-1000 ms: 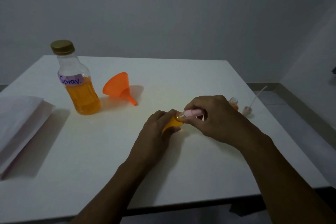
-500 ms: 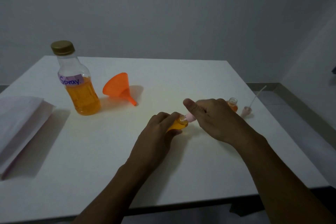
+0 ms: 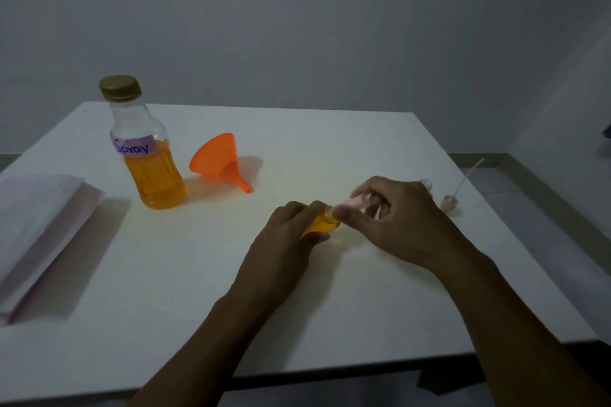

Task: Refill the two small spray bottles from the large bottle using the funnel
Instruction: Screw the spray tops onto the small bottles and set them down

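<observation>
The white table [image 3: 297, 149] carries the capped large bottle [image 3: 145, 155] at upper left, with the orange funnel [image 3: 216, 160] on its side just right of it. At centre, the left hand [image 3: 287, 235] is closed around a small spray bottle [image 3: 322, 224] of orange liquid, tilted; the right hand [image 3: 396, 218] pinches its pink spray head [image 3: 355, 203]. The second small bottle [image 3: 426, 183] is mostly hidden behind the right hand, with a loose spray head [image 3: 450, 201] beside it.

Dim overall, grey and underexposed. Soft shadows falling right of the funnel [image 3: 218, 158] and near-right of the paper [image 3: 39, 225]. Orange glow cast beside the large bottle [image 3: 145, 155]. Motion blur on the right hand [image 3: 396, 221]. Wide-angle bending along table [image 3: 297, 324] edges.
</observation>
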{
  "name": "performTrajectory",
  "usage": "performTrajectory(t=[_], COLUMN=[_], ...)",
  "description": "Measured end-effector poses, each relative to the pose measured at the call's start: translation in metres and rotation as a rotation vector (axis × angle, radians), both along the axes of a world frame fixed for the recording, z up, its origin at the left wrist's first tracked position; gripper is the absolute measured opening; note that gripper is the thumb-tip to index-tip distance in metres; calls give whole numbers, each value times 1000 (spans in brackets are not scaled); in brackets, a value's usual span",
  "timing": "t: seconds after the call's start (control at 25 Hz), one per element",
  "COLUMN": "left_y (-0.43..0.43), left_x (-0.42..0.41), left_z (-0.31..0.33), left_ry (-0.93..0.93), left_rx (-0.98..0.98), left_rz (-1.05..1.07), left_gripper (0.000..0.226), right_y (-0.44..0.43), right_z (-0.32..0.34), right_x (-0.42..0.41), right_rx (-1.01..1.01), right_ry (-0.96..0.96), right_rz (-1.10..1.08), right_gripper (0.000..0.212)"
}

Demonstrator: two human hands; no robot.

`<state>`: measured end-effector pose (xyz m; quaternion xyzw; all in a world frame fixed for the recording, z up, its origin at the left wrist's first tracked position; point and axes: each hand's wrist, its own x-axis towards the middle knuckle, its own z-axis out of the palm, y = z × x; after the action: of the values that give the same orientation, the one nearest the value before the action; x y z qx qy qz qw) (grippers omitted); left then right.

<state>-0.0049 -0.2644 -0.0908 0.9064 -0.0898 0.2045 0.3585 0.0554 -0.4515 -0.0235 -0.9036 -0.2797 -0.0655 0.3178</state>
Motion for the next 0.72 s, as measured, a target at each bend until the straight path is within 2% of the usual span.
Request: performTrajectory(t=[0.08,0.16,0.24,0.32,0.44,0.48,0.52,0.6,0.64,0.72], left_y=[1,2,3,4,4,4,4,4,5,7], left_x=[1,0,-1,-1,-1,-1,-1,-2,-3,-3], left_z=[1,1,1,0,-1,-2,-2,-3,-3,-3], left_ry=[5,5,5,4,-7,-9,-9,-4,-2,9], left_rx=[6,15,16,7,40,56,70,77,73,62], left_rz=[6,4,-3,-9,4,5,0,-14,-20,-31], left_gripper=[35,35,35,34,37,38,39,39,38,36], right_y=[-2,2,6,5,4,5,7,7,4,0], right_z=[-2,-8,-11,-8,-11,-14,-15,-15,-15,-12], right_x=[-1,-1,0,-1,-2,-2,-2,-1,0,-2], right_rx=[43,40,-30,-51,23,9,-9,-84,-97,-37], right_ry=[-17,-37,-17,11,0,-20,-22,12,23,19], right_rz=[92,78,-66,-73,113,113,64,-56,-68,21], right_gripper=[43,33,48,55,36,23,23,59,64,53])
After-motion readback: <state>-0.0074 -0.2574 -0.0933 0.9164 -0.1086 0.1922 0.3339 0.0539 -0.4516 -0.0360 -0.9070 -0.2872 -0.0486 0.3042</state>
